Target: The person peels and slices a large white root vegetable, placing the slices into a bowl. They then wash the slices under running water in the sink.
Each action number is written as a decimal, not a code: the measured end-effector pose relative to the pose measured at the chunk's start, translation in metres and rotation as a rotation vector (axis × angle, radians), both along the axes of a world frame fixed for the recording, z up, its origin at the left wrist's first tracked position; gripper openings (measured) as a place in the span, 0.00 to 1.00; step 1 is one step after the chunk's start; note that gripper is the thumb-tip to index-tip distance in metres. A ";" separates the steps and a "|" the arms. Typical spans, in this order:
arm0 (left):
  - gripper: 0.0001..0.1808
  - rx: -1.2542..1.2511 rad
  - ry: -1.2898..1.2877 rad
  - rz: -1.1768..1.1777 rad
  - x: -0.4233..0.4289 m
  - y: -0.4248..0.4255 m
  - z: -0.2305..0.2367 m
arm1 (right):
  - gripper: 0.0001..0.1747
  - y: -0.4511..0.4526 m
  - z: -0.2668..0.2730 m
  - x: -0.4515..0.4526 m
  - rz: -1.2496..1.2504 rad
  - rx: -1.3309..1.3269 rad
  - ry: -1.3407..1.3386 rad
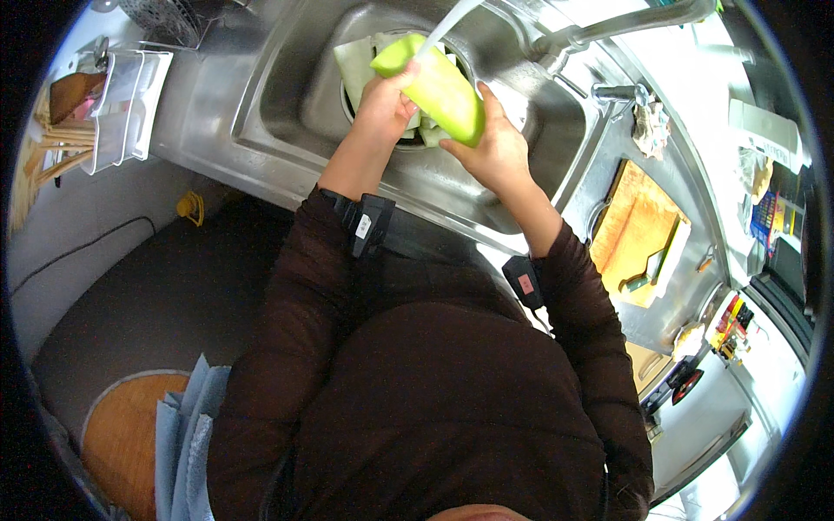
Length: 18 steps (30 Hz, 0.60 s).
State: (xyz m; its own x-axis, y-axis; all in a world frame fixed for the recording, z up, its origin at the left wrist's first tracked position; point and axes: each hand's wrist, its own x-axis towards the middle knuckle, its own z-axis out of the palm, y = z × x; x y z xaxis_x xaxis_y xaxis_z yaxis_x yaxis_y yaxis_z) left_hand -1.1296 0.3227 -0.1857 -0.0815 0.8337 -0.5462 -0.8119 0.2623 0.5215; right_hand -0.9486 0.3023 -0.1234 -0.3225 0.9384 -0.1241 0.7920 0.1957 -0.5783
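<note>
Both hands hold a long piece of pale green peeled gourd or melon (446, 94) over the stainless steel sink (293, 91). My left hand (386, 107) grips its upper left part, the thumb lying on top. Around its lower right end curves my right hand (498, 143), with thumb and fingers on either side. A stream of water (449, 26) falls onto the upper end of the piece. Beneath it, pale green-white slabs (355, 65) lie in a round vessel, mostly hidden by the piece and my hands.
A steel faucet (638, 23) reaches over the sink from the right. Right of the sink, a wooden cutting board (635, 215) bears a knife with a green handle (637, 283). A white wire rack (133, 107) with chopsticks stands at left. Blue cloths (186, 443) hang at lower left.
</note>
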 end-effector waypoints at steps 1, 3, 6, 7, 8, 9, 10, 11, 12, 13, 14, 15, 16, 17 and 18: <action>0.20 0.002 0.012 -0.021 0.004 -0.001 -0.001 | 0.51 0.003 0.003 -0.004 0.006 -0.005 -0.003; 0.18 -0.013 0.028 -0.051 0.007 -0.002 -0.004 | 0.51 0.006 0.010 -0.007 0.036 -0.022 -0.104; 0.13 -0.069 0.106 -0.059 -0.010 -0.002 -0.014 | 0.51 0.006 0.023 0.001 0.075 -0.105 -0.172; 0.11 -0.100 0.182 -0.048 -0.023 -0.003 -0.018 | 0.51 0.002 0.027 0.011 0.082 -0.101 -0.147; 0.08 -0.073 0.419 -0.111 -0.037 -0.002 -0.024 | 0.51 -0.002 0.031 0.026 0.060 -0.123 -0.160; 0.08 -0.058 0.352 -0.022 -0.051 0.000 -0.030 | 0.49 -0.010 0.033 0.043 0.034 -0.138 -0.093; 0.09 -0.109 0.299 0.091 -0.055 0.001 -0.039 | 0.48 -0.021 0.035 0.062 -0.036 -0.103 -0.031; 0.11 -0.056 0.471 0.029 -0.060 -0.001 -0.047 | 0.47 -0.032 0.034 0.082 -0.079 -0.035 0.050; 0.11 -0.101 0.611 -0.075 -0.062 0.001 -0.056 | 0.45 -0.044 0.032 0.106 -0.117 0.066 0.117; 0.13 -0.096 0.668 -0.152 -0.061 0.000 -0.064 | 0.45 -0.062 0.032 0.132 -0.221 0.018 0.104; 0.16 -0.058 0.921 -0.268 -0.054 0.000 -0.072 | 0.45 -0.077 0.029 0.158 -0.348 0.029 0.048; 0.19 -0.049 1.158 -0.402 -0.050 0.000 -0.079 | 0.45 -0.090 0.022 0.182 -0.367 0.150 0.044; 0.25 0.012 1.427 -0.491 -0.045 -0.001 -0.083 | 0.51 -0.098 0.010 0.203 -0.503 0.229 0.369; 0.30 0.023 1.708 -0.568 -0.037 -0.005 -0.086 | 0.53 -0.112 0.005 0.230 -0.693 0.211 0.231; 0.36 -0.043 1.737 -0.598 -0.026 -0.003 -0.088 | 0.51 -0.119 0.001 0.258 -0.853 0.142 0.041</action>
State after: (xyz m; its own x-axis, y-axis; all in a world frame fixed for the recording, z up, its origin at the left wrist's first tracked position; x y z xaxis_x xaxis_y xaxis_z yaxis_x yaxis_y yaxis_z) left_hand -1.1554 0.3198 -0.2740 -0.2430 0.9495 -0.1984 0.7692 0.3133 0.5569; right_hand -0.6904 0.1832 -0.1219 0.4971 0.8677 0.0090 0.6806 -0.3834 -0.6244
